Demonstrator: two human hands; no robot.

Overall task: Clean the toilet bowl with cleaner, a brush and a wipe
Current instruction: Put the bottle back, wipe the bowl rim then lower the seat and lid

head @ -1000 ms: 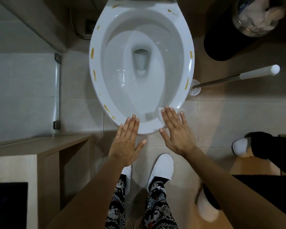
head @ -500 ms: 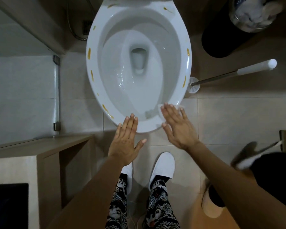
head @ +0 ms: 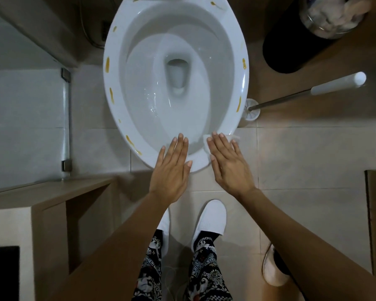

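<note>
Head view: right hand (head: 228, 166) flat, fingers spread, pressing wipe (head: 233, 138) on near-right rim of bowl (head: 117, 109). Left hand (head: 172, 170) flat, open, empty, over near rim. Yellow stains (head: 107, 65) on rim. Brush (head: 308, 93) right of bowl.

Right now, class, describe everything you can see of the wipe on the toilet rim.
The wipe is a small white sheet, thin and soft-looking like paper or cloth. It lies flat on the front right part of the toilet rim, mostly hidden under the fingers of the right hand, which presses on it with fingers spread flat. Only its edges show: a corner left of the fingertips and a strip to their right, slightly past the rim's outer edge. Whether it is wet or dirty cannot be told.
</note>
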